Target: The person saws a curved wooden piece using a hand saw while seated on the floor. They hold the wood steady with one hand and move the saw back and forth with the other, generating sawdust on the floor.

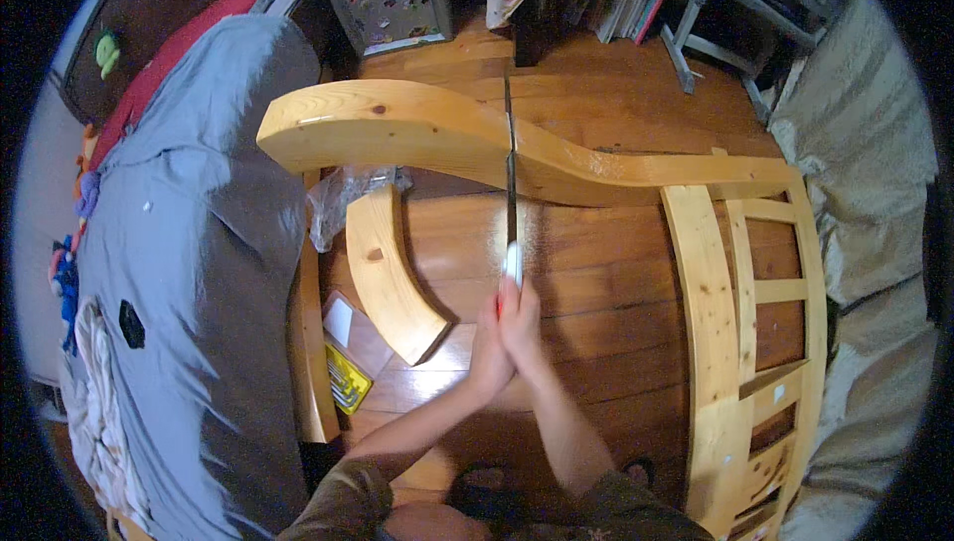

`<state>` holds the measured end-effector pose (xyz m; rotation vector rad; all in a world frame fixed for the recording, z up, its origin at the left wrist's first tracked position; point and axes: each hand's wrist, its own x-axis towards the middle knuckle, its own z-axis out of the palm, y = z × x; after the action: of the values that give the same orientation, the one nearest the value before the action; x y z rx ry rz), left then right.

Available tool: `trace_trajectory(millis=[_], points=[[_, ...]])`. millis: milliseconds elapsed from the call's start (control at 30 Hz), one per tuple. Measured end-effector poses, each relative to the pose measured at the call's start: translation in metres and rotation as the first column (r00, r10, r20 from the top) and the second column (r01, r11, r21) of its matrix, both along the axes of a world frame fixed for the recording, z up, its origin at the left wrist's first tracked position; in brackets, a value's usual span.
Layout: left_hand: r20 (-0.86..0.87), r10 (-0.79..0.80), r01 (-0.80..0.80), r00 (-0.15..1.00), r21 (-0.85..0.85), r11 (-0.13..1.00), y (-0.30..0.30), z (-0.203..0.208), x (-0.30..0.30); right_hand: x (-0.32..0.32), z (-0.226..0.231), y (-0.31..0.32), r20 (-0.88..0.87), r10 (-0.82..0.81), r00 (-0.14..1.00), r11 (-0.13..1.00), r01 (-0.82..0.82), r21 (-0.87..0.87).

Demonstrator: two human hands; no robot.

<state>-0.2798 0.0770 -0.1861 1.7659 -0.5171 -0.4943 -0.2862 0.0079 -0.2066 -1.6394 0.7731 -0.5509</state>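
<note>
Both my hands are closed together around the handle of a handsaw (512, 193), in the middle of the view. My left hand (485, 357) lies at the lower left of the grip, and my right hand (522, 327) wraps it from the right; bits of white and red handle show. The long, narrow, dark blade points away from me and crosses a thick, curved pine beam (397, 124). How deep it sits in the wood is hard to make out. Pale dust (504, 233) lies on the floor beside the blade. A separate short curved wooden piece (383, 273) rests left of my hands.
The beam joins a slatted wooden frame (711, 303) on the right. A bed with a grey-blue sheet (199, 203) fills the left. Near it are a clear plastic bag (338, 203) and a yellow case of hex keys (348, 382). Books (626, 9) stand at the back.
</note>
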Motion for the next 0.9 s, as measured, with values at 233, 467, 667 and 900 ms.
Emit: trace_trajectory(millis=[233, 467, 667, 900], points=[[0.019, -0.116, 0.112, 0.993, 0.165, 0.98, 0.062, -0.06, -0.067, -0.087, -0.036, 0.063, -0.064, 0.003, 0.998, 0.997, 0.002, 0.073], [0.197, -0.016, 0.018, 0.98, -0.007, 1.0, -0.017, -0.021, 0.017, 0.018, 0.005, -0.026, 0.039, -0.001, 0.999, 1.0, 0.002, -0.029], [-0.018, -0.123, 0.125, 0.992, 0.143, 0.982, 0.061, -0.063, -0.066, -0.087, -0.039, 0.062, 0.019, -0.02, 1.0, 1.0, 0.019, 0.022], [-0.076, -0.058, 0.061, 0.995, 0.033, 0.998, 0.014, -0.045, -0.026, -0.03, -0.015, 0.012, 0.032, -0.052, 0.998, 0.998, 0.052, -0.018]])
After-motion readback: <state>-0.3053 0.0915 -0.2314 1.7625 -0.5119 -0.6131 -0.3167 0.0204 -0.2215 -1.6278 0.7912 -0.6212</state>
